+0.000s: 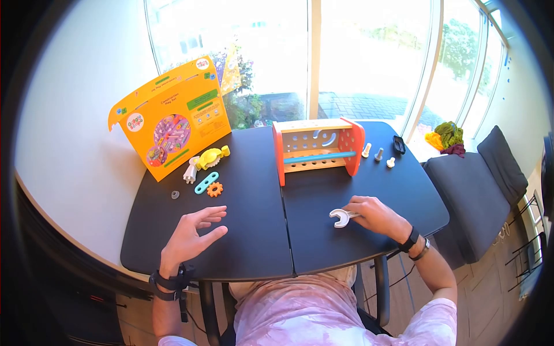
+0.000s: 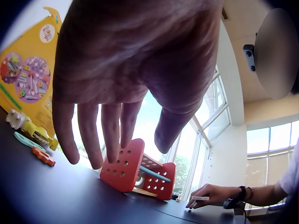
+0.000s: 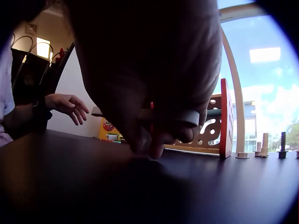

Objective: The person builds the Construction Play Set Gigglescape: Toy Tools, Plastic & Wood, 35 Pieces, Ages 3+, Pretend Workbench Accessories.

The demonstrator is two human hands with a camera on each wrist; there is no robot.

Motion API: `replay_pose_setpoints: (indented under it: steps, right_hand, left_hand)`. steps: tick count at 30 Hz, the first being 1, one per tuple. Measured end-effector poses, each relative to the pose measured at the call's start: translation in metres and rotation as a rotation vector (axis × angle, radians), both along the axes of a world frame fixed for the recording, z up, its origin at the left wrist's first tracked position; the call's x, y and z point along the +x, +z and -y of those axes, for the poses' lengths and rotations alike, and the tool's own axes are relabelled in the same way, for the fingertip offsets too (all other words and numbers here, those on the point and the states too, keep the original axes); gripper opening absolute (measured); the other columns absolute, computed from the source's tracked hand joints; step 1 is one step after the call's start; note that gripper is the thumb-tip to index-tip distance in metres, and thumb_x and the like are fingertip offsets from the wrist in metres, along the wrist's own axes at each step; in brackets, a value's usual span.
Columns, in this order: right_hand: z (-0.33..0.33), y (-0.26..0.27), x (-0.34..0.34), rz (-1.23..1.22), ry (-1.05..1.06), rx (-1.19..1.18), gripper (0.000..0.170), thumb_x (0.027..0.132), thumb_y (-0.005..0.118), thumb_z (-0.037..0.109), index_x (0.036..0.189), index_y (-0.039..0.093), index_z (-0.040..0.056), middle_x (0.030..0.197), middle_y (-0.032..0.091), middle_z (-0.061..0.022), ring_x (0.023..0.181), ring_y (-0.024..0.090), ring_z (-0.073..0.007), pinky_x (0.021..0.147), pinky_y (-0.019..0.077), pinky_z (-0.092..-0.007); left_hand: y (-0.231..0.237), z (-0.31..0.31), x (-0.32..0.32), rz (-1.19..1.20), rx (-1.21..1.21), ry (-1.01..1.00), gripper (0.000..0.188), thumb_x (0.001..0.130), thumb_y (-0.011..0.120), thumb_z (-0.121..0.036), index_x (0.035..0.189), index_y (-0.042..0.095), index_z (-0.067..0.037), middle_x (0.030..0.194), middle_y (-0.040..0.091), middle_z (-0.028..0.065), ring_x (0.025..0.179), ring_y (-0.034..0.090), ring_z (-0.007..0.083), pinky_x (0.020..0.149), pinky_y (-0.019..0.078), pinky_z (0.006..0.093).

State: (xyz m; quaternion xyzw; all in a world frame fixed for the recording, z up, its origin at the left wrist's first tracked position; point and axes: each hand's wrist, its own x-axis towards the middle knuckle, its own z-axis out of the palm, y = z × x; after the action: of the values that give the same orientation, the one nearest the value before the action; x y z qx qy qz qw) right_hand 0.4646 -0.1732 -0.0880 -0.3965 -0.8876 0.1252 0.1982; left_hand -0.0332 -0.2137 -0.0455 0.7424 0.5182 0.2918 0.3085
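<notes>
Black table [image 1: 248, 245]: left hand [image 1: 193, 233] outstretched, empty; right hand [image 1: 378, 217] grips wrench [image 1: 345, 217] crosswise, mouth leftward.

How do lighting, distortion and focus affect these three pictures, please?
Head view: the window washes out to white, straight edges bow, corners go black, yet the wrench is legible. Left wrist: the left hand is backlit and shadowed. Right wrist: the right hand is nearly black, the near tabletop dim and soft.
</notes>
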Motion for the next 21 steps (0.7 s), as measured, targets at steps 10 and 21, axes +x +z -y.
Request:
replay_pose_setpoints:
  steps: [10,21]
  right_hand:
    - [0.017,0.021,-0.083,-0.598,-0.022,-0.609,0.027,0.101,0.089,0.022,0.112,0.081,-0.0015,0.092,0.078,0.0005,0.090,0.067,-0.0029,0.079,0.0546,-0.0264]
    - [0.033,0.040,-0.131,-0.768,0.173,-1.055,0.023,0.108,0.079,0.026,0.116,0.080,0.0040,0.095,0.078,-0.0017,0.078,0.056,-0.0034,0.067,0.0402,-0.0236]
  left_hand:
    - [0.012,0.026,0.070,0.046,0.362,-0.168,0.041,0.096,0.087,-0.014,0.134,0.079,-0.005,0.122,0.083,0.0172,0.111,0.081,0.0319,0.098,0.0633,0.0384]
    - [-0.008,0.029,0.105,0.129,0.506,-0.268,0.041,0.097,0.086,-0.006,0.137,0.079,-0.005,0.116,0.081,0.0135,0.096,0.080,0.0285,0.084,0.0656,0.0351]
